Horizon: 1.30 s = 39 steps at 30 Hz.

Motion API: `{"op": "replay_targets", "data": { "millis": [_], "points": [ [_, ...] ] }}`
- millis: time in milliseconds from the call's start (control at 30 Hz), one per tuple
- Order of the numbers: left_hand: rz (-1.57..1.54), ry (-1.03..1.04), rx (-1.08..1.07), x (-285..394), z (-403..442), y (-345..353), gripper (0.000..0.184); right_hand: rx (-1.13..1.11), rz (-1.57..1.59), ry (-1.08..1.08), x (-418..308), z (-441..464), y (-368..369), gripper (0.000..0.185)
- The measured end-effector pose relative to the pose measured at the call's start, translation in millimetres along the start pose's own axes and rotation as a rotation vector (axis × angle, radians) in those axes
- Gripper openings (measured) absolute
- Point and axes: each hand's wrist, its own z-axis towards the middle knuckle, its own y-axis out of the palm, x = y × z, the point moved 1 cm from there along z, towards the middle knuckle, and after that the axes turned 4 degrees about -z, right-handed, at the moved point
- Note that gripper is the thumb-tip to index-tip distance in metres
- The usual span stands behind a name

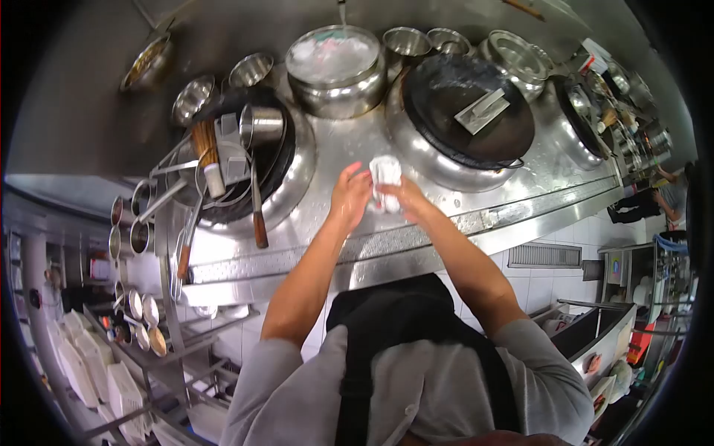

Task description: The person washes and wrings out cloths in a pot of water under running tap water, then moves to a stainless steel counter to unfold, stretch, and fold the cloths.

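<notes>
White cloth [385, 171] is above the steel counter [342, 149], on the near side of the foam-topped pot [338, 97]. Right hand [405, 199] grips it, fingers closed on the fabric. Left hand [349, 196] is just beside, fingers loosely parted; contact unclear. Left of the pot: brush [206, 149] and metal cup [262, 125] over a wok [282, 169]. Right of it: another wok [446, 83] holds a flat metal piece [482, 111].

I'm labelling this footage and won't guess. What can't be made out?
All in the head view:
Right hand: some fingertips, hidden behind the white cloth.
Left wok: its bottom, covered by the brush and utensils.
Distant person: details too small and blurred.
</notes>
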Motion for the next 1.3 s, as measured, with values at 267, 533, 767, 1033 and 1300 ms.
{"op": "replay_targets", "data": {
  "millis": [267, 533, 767, 1033, 1300],
  "points": [
    [1.686, 0.898, -0.493, 42.6, -60.7, 27.6, 0.072, -0.610, -0.122, 0.481, -0.6, -21.2, 5.6, 0.017],
    [2.001, 0.298, -0.249, 17.7, -23.2, 17.2, 0.038, -0.286, -1.164, 0.148, -20.3, -10.7, 46.0, 0.018],
    [1.606, -0.004, -0.146, -2.8, 5.1, 11.7, 0.029, -0.061, -1.713, -0.363, 0.0, 7.3, 7.2, 0.046],
    [-0.040, -0.462, -0.337, -85.5, 32.7, 75.0, 0.045, 0.317, -0.508, -0.432, 4.1, -79.9, -91.5, 0.088],
    [0.460, -0.736, -0.682, -141.4, 4.8, 205.1, 0.073, 1.219, 0.254, -0.648, 65.2, -317.0, -314.6, 0.062]
  ]
}}
